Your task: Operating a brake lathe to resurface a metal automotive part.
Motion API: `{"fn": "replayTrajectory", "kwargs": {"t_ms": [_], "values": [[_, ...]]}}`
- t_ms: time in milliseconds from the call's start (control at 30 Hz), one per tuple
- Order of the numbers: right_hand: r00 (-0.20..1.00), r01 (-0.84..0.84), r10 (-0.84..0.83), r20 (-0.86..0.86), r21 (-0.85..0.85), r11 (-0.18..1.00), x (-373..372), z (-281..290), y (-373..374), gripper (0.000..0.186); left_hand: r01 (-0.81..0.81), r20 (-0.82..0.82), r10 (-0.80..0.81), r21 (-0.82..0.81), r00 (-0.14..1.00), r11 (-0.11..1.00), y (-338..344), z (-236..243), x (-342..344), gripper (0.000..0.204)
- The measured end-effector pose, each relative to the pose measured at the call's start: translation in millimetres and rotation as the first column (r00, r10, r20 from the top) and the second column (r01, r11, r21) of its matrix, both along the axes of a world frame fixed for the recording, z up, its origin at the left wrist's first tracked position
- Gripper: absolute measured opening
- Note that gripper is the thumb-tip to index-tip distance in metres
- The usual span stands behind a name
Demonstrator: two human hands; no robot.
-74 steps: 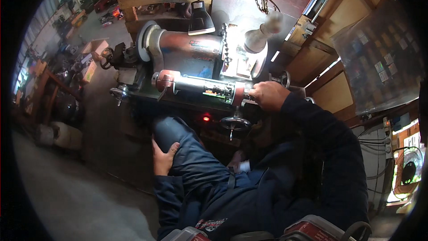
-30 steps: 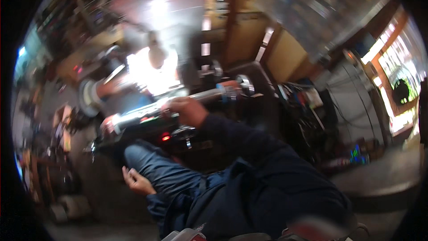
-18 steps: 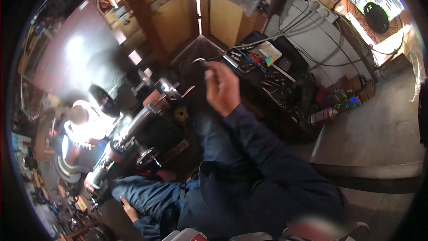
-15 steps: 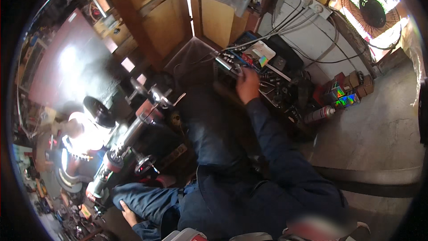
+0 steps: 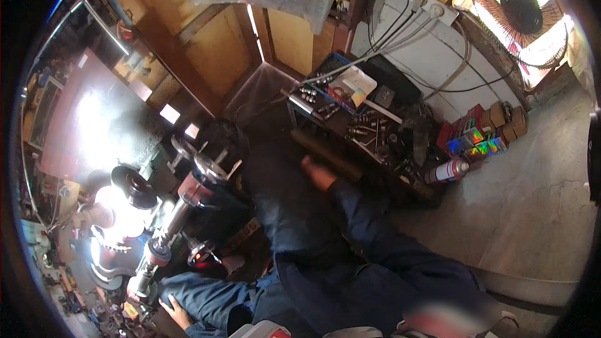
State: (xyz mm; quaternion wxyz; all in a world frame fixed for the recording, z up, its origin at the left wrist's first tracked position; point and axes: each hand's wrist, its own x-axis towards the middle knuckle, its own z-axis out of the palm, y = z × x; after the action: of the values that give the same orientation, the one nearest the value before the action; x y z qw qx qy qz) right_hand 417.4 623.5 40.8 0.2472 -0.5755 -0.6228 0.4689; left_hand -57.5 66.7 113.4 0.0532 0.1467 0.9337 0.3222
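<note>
My left hand (image 5: 177,314) rests against the blue trouser leg (image 5: 200,291) at my bent left knee, fingers apart and holding nothing visible. Beside the tool cabinet, my right hand (image 5: 320,176) is low and smeared by motion, so its grip cannot be made out. Just above it runs a long brownish edge (image 5: 328,153), perhaps an open drawer; its inside is dark. On the cabinet's near left corner lies a shiny metal cylinder (image 5: 302,102). Sockets (image 5: 327,110) and other small metal tools (image 5: 372,130) crowd the top around a pale box (image 5: 358,81).
A lathe-like machine (image 5: 188,194) with handwheels stands left, under a bright lamp (image 5: 119,213). A spray can (image 5: 447,171) and small boxes (image 5: 469,131) sit right of the cabinet. Cables (image 5: 400,40) hang from wall sockets near a fan (image 5: 519,9).
My right hand has left the metal cylinder at the cabinet top and dropped toward me, beside the brownish edge. My left hand stays at the knee. The view has shifted slightly.
</note>
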Motion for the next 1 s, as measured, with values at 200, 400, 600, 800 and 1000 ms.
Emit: {"fn": "replayTrajectory", "kwargs": {"t_ms": [200, 400, 600, 800, 1000], "values": [[0.873, -0.443, 0.409, -0.264, -0.082, 0.893, 1.1, 141.1, 44.1, 0.05, -0.29, -0.115, 0.266, -0.381, 0.957, 0.878, 16.7, 6.9, 14.2, 0.096], [0.822, 0.558, -0.314, -0.476, 0.784, 0.273, 51.4, 330.6, 230.2, 0.02, -0.288, -0.064, 0.283, -0.325, 0.957, 0.901, 65.8, -19.4, 27.9, 0.095], [0.578, 0.564, -0.439, -0.688, 0.726, -0.393, 187.3, 428.7, 445.3, 0.036, -0.265, -0.021, 0.272, -0.31, 0.962, 0.913, 97.6, -36.0, 26.0, 0.095], [0.59, 0.629, -0.716, -0.374, 0.768, 0.118, 141.5, 431.1, 434.7, 0.026, -0.364, -0.083, 0.365, -0.43, 0.927, 0.826, 27.2, 0.9, 26.6, 0.094], [0.668, 0.602, -0.654, -0.354, 0.774, 0.196, 150.8, 437.9, 433.2, 0.021, -0.271, -0.047, 0.289, -0.518, 0.956, 0.812, 41.8, -2.1, 16.0, 0.094]]}}
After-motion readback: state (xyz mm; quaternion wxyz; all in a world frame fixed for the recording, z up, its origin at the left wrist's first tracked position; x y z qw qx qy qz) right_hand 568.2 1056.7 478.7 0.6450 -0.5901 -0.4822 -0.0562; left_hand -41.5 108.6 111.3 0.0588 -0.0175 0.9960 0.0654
